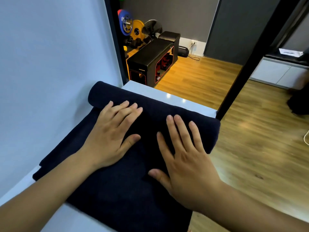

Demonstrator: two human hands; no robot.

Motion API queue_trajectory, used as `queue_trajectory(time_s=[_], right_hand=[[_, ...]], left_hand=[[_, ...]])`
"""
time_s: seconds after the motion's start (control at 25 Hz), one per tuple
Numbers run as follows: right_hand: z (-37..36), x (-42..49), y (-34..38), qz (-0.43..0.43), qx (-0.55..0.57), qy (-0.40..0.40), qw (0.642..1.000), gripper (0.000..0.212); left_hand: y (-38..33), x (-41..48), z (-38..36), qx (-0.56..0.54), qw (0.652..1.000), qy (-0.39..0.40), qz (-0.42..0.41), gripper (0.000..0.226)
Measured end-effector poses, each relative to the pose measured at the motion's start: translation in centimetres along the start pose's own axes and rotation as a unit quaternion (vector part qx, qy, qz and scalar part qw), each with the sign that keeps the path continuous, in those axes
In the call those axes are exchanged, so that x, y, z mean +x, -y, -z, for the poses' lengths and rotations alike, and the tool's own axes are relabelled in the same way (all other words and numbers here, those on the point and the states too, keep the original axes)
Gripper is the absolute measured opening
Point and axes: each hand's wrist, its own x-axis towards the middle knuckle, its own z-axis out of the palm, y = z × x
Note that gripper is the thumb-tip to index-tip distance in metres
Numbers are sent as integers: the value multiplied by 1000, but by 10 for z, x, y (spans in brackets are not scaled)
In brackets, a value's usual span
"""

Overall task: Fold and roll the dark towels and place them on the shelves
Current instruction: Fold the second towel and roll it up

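left hand (110,131) and right hand (185,158), fingers straight, flat on half-rolled dark towel (120,185) atop white shelf (168,96)

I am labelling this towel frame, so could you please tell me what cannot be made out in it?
Head view:
- Turns in the roll of the dark towel: the dark cloth shows no layers.
- Towel's near end: cut off by the bottom edge.
- Cloth under the left hand and right hand: covered by palms and fingers.
- White sheet at the right edge: too small to read.
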Motion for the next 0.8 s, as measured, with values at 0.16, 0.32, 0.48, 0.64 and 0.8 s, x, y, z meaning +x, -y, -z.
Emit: queue_trajectory(time_s=[0.16, 0.32, 0.48, 0.64, 0.8], right_hand=[[10, -7, 4, 39, -8, -25, 999, 67], [46, 38, -48, 35, 57, -34, 997, 66], [50, 53, -78, -58, 85, 158, 982, 88], [44, 51, -78, -45, 81, 138, 986, 89], [42, 74, -101, -72, 61, 151, 984, 88]], left_hand=[[-1, -6, 1, 51, 999, -18, 7, 62], [1, -1, -4, 64, 998, -25, 1, 58], [11, 31, 12, 78, 995, -27, -51, 47], [23, 60, 0, 84, 992, 41, -91, 63], [20, 80, -33, 105, 993, 26, -53, 65]])
